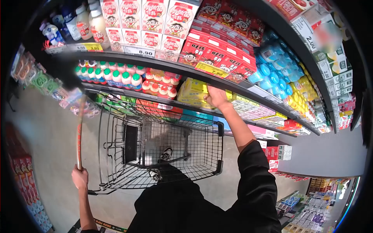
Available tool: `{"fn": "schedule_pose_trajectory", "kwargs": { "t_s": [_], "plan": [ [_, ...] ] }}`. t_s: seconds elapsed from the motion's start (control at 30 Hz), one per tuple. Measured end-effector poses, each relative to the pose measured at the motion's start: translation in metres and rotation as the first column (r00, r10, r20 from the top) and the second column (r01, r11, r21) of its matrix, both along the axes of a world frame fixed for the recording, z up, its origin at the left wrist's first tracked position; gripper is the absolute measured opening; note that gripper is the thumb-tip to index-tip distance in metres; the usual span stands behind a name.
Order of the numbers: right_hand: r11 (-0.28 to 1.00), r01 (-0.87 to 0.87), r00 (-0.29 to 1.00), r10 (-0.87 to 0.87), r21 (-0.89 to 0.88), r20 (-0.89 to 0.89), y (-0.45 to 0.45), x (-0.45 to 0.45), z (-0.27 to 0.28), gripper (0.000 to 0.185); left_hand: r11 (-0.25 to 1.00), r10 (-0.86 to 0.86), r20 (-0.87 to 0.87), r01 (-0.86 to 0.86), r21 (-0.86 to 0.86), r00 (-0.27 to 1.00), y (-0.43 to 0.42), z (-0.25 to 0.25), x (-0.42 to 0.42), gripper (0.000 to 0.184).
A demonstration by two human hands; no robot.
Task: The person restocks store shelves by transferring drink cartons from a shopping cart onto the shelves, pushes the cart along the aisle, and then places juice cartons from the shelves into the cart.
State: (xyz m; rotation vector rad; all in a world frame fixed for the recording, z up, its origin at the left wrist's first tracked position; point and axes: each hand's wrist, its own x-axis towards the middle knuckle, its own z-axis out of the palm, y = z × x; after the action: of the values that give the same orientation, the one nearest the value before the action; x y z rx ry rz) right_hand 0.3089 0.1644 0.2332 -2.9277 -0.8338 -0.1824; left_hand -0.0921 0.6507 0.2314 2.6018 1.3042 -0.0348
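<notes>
Gripping handle (80,130) of cart (131,144) in head view: left hand (79,177), fist closed round its near end. Right hand (217,98) on yellow pack (190,93), shelved past cart's far side; fingers partly hidden, can't tell how open or if it has hold. Green-capped bottles (125,79) on same tier, also past cart; red boxes (211,53) one tier up.

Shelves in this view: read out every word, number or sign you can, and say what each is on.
"8.90": white price tag under white cartons.
"7.90": larger yellow tag under red boxes.
"2.90": smaller yellow tag under bottles.
"2.00": white tag, upper right.
"旺仔": the red boxes.
Too small or blurred: red lettering on the cart handle, and most other package print.
</notes>
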Motion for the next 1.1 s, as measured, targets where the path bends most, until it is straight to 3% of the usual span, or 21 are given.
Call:
{"fn": "schedule_pose_trajectory", "kwargs": {
  "t_s": [0.1, 0.27, 0.43, 0.5, 0.53, 0.57, 0.63, 0.7, 0.8, 0.87, 0.9, 0.97, 1.03, 1.1],
  "plan": [
    [0.998, 0.023, 0.996, -0.017, 0.066, -0.089, 0.004, -0.002, 0.004, 0.064, 1.000, 0.027, -0.003, -0.027, -0.010, 1.000, -0.003, 0.002, 0.001, 0.013],
    [0.989, 0.145, 0.978, -0.141, 0.018, -0.151, 0.021, -0.006, 0.011, 0.039, 1.000, -0.008, 0.017, 0.007, 0.009, 1.000, 0.003, -0.006, -0.004, 0.014],
    [0.999, 0.050, 0.999, -0.050, -0.018, 0.016, 0.022, -0.003, 0.000, 0.043, 1.000, 0.010, 0.013, -0.010, -0.021, 1.000, 0.001, -0.002, -0.002, 0.014],
    [0.993, 0.120, 0.980, -0.119, -0.003, -0.162, 0.025, -0.006, 0.003, 0.048, 1.000, -0.008, 0.018, 0.008, -0.009, 1.000, 0.000, -0.002, -0.003, 0.014],
    [0.977, 0.173, 0.949, -0.200, -0.127, -0.245, 0.031, -0.013, 0.009, 0.056, 1.000, -0.002, 0.014, 0.002, -0.005, 1.000, -0.003, 0.001, -0.001, 0.014],
    [0.977, 0.170, 0.950, -0.197, -0.128, -0.241, 0.029, -0.024, 0.006, 0.056, 1.000, 0.001, 0.018, -0.001, -0.007, 1.000, -0.002, -0.001, -0.001, 0.014],
    [0.996, 0.080, 0.981, -0.086, 0.042, 0.173, 0.025, -0.040, -0.015, 0.054, 1.000, 0.006, 0.020, -0.006, -0.006, 1.000, 0.002, -0.005, -0.004, 0.016],
    [0.997, 0.073, 0.966, -0.080, 0.039, 0.248, 0.027, -0.041, -0.030, 0.060, 1.000, 0.015, 0.007, -0.015, -0.004, 1.000, -0.002, -0.002, -0.003, 0.017],
    [0.970, 0.241, 0.891, -0.239, 0.044, 0.387, 0.038, -0.049, -0.031, 0.063, 0.999, 0.009, -0.026, -0.008, 0.035, 1.000, -0.005, 0.001, -0.002, 0.019],
    [0.970, 0.244, 0.969, -0.244, 0.003, 0.044, 0.037, -0.039, -0.024, 0.072, 0.998, 0.006, -0.037, -0.004, 0.061, 0.999, -0.003, -0.001, -0.003, 0.020],
    [0.964, 0.253, 0.954, -0.262, -0.077, -0.143, 0.039, -0.042, -0.006, 0.068, 0.998, 0.007, -0.030, -0.005, 0.058, 1.000, -0.002, -0.001, -0.005, 0.020],
    [0.972, 0.234, 0.972, -0.234, 0.031, 0.007, 0.036, -0.059, -0.008, 0.065, 0.999, -0.003, -0.011, 0.003, 0.041, 1.000, -0.004, 0.001, -0.005, 0.020],
    [0.919, 0.024, 0.923, -0.171, 0.393, 0.344, 0.031, -0.091, -0.036, 0.064, 0.999, -0.029, 0.023, 0.028, 0.032, 0.999, -0.003, 0.001, -0.006, 0.020],
    [0.915, 0.129, 0.986, -0.161, 0.382, 0.053, 0.024, -0.144, -0.052, 0.065, 0.998, -0.035, 0.029, 0.034, 0.053, 0.999, -0.001, -0.004, -0.010, 0.020]
  ]
}}
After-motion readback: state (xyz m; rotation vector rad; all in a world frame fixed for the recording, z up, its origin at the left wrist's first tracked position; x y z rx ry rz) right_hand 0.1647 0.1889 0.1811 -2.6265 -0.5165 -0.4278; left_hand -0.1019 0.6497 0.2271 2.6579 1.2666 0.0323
